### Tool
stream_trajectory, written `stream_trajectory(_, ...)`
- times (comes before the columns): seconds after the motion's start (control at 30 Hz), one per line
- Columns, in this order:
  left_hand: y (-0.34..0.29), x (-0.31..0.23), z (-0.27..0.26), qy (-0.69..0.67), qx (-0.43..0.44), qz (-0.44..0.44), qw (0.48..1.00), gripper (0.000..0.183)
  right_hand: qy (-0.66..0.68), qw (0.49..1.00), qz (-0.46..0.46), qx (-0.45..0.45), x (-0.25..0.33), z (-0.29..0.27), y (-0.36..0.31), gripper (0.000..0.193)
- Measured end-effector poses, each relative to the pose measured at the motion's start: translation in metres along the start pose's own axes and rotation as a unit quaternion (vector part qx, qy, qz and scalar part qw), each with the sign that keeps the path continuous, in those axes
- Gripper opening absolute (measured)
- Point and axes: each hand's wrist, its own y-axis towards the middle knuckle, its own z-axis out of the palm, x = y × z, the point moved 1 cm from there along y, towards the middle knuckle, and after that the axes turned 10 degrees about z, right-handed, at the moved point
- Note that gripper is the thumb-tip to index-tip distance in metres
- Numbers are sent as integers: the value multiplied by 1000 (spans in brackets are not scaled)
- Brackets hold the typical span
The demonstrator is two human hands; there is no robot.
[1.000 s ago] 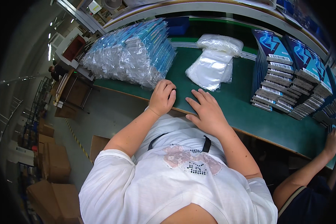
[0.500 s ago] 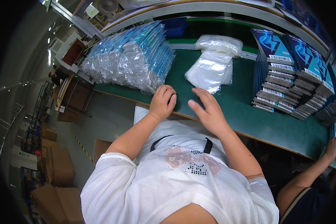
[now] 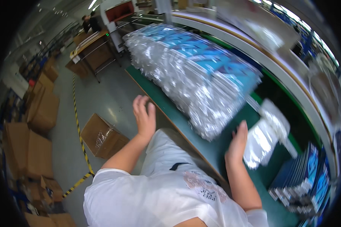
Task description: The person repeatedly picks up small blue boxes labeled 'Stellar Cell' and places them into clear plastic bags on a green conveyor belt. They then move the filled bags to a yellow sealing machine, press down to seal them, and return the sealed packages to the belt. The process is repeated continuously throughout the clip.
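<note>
My left hand [image 3: 144,118] is raised just off the bench's front edge, holding nothing, its fingers parted and slightly bent. Over the green bench top [image 3: 223,140] is my right hand [image 3: 236,145], empty, with fingers stretched upward. It is between the near end of a long row of blue boxes in clear plastic bags [image 3: 201,81] and a pile of clear plastic bags [image 3: 262,139]. Whether the right hand touches either one, I cannot tell. Stacks of blue boxes without bags [image 3: 299,179] stand at the lower right, blurred.
An open cardboard box [image 3: 102,136] sits on the floor left of my left hand. More cartons [image 3: 43,109] line the far left beyond yellow-and-black floor tape [image 3: 77,125]. A shelf edge [image 3: 250,43] runs behind the bench. A person [image 3: 91,23] is far off at upper left.
The view has swung left, bringing the bagged row to the middle and the floor box into sight. My hands have moved apart, the left now off the bench edge.
</note>
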Motion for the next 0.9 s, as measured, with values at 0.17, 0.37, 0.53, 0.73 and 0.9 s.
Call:
stream_trajectory(0.17, 45, 150, 83, -287, -81, -450, 842, 57, -486, 841, -231, 63, -1, -29, -31, 44)
stream_trajectory(0.37, 60, 105, 92, -209, -137, -462, 851, 47, -633, 738, -52, 230, -12, -39, -24, 46)
stream_trajectory(0.53, 60, 105, 89, -195, -98, -476, 852, 48, -620, 719, -23, 314, 3, -44, -21, 48)
stream_trajectory(0.73, 61, 106, 90, -115, -66, -484, 865, 50, -623, 720, -34, 304, 15, -32, -28, 49)
stream_trajectory(0.9, 61, 95, 95, -145, -82, -468, 868, 49, -622, 771, -88, 108, 15, 3, -39, 51)
